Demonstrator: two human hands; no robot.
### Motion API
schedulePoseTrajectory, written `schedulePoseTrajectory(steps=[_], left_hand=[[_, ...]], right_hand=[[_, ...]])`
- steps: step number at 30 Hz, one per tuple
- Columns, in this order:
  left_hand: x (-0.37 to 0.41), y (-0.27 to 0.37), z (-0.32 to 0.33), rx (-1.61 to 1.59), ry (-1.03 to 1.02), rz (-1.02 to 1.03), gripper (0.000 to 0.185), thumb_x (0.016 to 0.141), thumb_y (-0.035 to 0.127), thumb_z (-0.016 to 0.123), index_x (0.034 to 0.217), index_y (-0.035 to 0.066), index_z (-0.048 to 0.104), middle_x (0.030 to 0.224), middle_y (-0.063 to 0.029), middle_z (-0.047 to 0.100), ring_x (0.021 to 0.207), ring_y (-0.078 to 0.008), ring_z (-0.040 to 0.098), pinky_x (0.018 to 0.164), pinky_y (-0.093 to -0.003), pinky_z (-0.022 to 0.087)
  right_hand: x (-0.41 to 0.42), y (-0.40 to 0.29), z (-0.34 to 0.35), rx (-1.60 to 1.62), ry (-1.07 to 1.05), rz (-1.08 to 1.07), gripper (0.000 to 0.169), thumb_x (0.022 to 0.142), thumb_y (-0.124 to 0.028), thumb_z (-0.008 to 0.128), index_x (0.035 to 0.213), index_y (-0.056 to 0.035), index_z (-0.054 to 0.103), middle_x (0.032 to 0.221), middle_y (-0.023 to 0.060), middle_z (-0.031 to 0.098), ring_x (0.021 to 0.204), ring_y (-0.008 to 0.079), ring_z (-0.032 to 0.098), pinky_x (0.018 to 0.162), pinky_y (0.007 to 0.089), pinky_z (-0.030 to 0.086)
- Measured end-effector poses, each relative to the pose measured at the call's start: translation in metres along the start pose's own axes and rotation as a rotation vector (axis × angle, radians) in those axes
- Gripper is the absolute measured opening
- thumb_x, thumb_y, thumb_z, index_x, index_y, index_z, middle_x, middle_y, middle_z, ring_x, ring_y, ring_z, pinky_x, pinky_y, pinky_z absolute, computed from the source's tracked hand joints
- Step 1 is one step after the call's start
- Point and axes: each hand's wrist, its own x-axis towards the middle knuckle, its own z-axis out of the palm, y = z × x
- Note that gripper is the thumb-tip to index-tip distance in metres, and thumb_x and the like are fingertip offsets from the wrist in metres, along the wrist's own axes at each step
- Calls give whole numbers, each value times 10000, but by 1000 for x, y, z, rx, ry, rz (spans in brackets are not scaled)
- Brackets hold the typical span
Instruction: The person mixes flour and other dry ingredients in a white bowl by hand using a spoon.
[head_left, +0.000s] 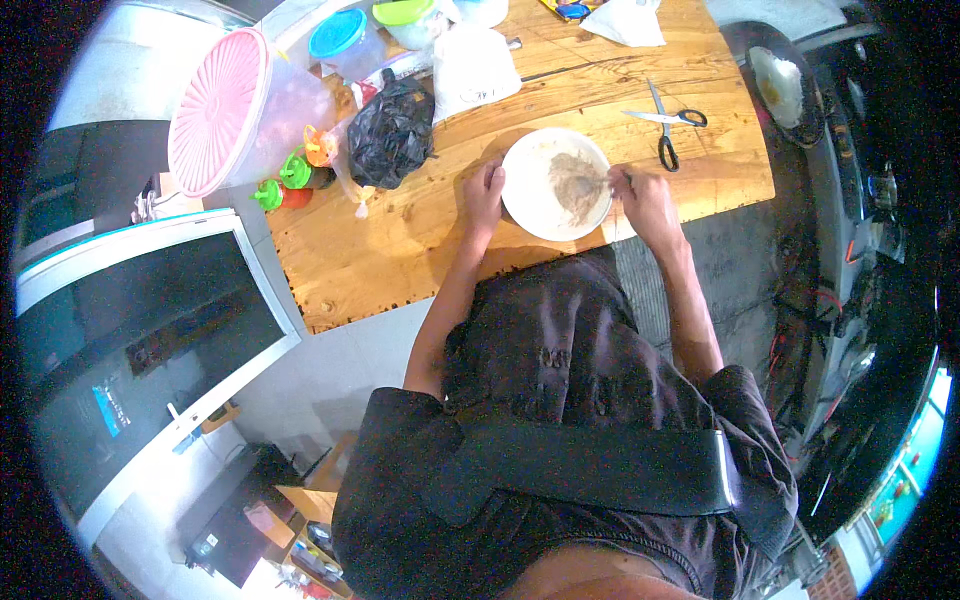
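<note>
A white bowl (529, 187) stands near the front edge of the wooden table. In it lies a light brown powder (576, 180) over paler, whitish contents. My left hand (486, 196) grips the bowl's left rim, thumb on top. At the right rim, my right hand (643, 201) has its fingers closed on a thin utensil, probably a spoon, whose end reaches into the powder; the fingers mostly hide its handle. Open scissors (665, 120) with black handles lie on the table to the right, beyond my right hand.
Left on the wooden table (375, 255) are a black plastic bag (391, 135), squeeze bottles (296, 172) and a large tub with a pink lid (219, 112). Behind the bowl stands a white bag (474, 71). A pan (784, 86) sits on the stove side, right. A glass-topped case is at left.
</note>
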Motion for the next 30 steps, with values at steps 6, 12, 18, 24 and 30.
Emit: schedulePoseTrajectory(steps=[6,12,18,24,30], left_hand=[[0,3,1,-51,-8,-41,331,887,261,516,945,-50,611,804,-170,645,739,-228,627,673,-339,464],[1,2,2,31,-3,4,367,889,301,515,948,-49,610,789,-190,641,733,-279,630,663,-367,461],[0,0,2,8,6,38,358,890,295,510,950,-43,612,782,-186,645,724,-282,633,650,-373,461],[1,-9,4,-104,0,-2,322,891,260,515,959,-38,617,783,-162,650,728,-241,634,659,-349,469],[-4,-3,8,-66,40,-56,315,900,242,509,960,-49,614,802,-155,659,737,-225,633,675,-337,476]], right_hand=[[10,-14,36,15,17,-151,147,855,-71,544,962,-13,626,829,194,653,805,356,641,691,411,498],[-2,-2,15,-44,-7,-49,201,904,-203,542,964,-49,657,793,159,668,731,307,660,654,395,500],[14,-17,29,-29,178,-223,136,889,-136,564,970,-61,643,783,172,650,700,343,642,620,408,496],[-5,-6,23,-77,-130,-148,140,890,-131,558,926,-39,657,842,183,656,758,322,655,637,385,506],[18,8,23,46,98,-19,170,884,-146,540,963,-47,654,910,178,650,823,331,642,726,414,496]])
